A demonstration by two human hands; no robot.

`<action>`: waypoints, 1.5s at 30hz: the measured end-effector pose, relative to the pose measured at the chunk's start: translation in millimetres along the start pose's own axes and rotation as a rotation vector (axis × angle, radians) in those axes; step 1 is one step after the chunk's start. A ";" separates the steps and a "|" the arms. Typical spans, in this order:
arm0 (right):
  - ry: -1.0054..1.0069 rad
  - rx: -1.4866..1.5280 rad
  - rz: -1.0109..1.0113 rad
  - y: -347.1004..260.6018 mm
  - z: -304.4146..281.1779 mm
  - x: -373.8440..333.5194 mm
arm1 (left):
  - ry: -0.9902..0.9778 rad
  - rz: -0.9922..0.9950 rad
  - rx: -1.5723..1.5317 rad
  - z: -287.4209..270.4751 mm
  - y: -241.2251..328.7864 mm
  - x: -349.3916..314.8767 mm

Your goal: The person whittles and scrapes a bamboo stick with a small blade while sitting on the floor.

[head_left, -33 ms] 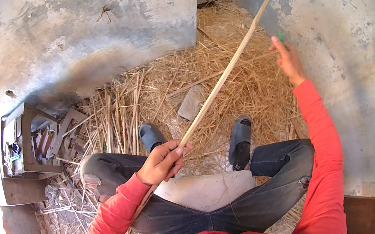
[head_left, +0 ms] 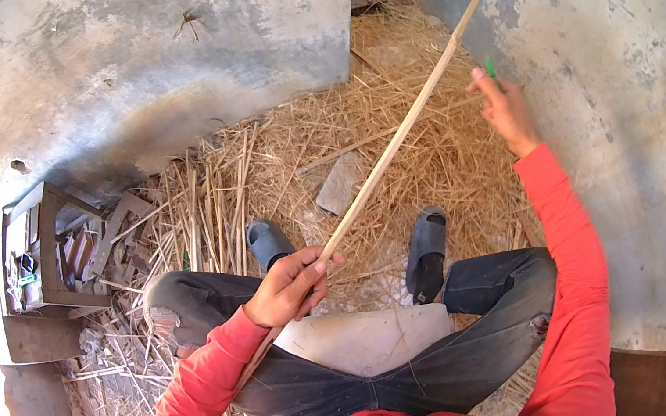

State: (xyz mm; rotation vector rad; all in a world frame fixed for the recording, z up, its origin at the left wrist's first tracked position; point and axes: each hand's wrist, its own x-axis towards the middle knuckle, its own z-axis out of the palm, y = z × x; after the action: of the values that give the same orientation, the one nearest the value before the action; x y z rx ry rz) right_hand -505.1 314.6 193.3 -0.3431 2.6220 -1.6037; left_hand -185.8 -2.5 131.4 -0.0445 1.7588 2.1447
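A long, pale strip of split wood or bamboo [head_left: 393, 144] slants from my lap up to the far right. My left hand [head_left: 289, 289] is closed around its lower part, above my left thigh, and the tail end runs back beneath my forearm. Off to the right, by the wall, my right hand [head_left: 506, 113] is apart from the strip. Its index finger points out while the other fingers curl in. A small green piece [head_left: 490, 66] sticks out past these fingers; most of it is hidden, so its kind is unclear. A pale block or sack-like pad [head_left: 365, 340] lies between my thighs.
Straw-like shavings [head_left: 441, 162] cover the floor ahead, with a flat grey stone [head_left: 340, 184] among them. Several long strips [head_left: 212, 203] lie at the left. Beyond them stands a worn wooden frame box [head_left: 48, 258]. Plastered walls [head_left: 628, 111] close in ahead and right.
My right hand has shifted slightly left, the green piece with it. The left hand and the strip stay nearly still.
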 end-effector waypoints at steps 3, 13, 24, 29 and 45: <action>-0.220 0.177 -0.008 -23.2 34.6 -18.5 | -0.009 0.022 -0.011 5.8 6.8 7.8; -0.204 0.394 -0.038 -33.3 79.0 -22.3 | 0.031 -0.016 0.003 4.5 4.2 7.1; -0.411 -0.373 -0.520 -86.1 104.3 -68.9 | 0.306 0.128 0.005 6.2 30.1 15.0; -0.643 -0.560 -0.524 -82.0 150.4 -137.4 | 0.417 0.162 0.038 -7.2 12.7 13.1; -0.461 -0.578 -0.527 -56.3 138.4 -118.4 | 0.381 0.098 0.075 -0.7 4.6 6.2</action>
State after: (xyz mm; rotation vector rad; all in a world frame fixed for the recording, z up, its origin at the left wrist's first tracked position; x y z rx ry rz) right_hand -358.9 194.4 170.5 -1.3353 2.6610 -0.6426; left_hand -193.1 -2.3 134.0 -0.3774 2.0865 2.2509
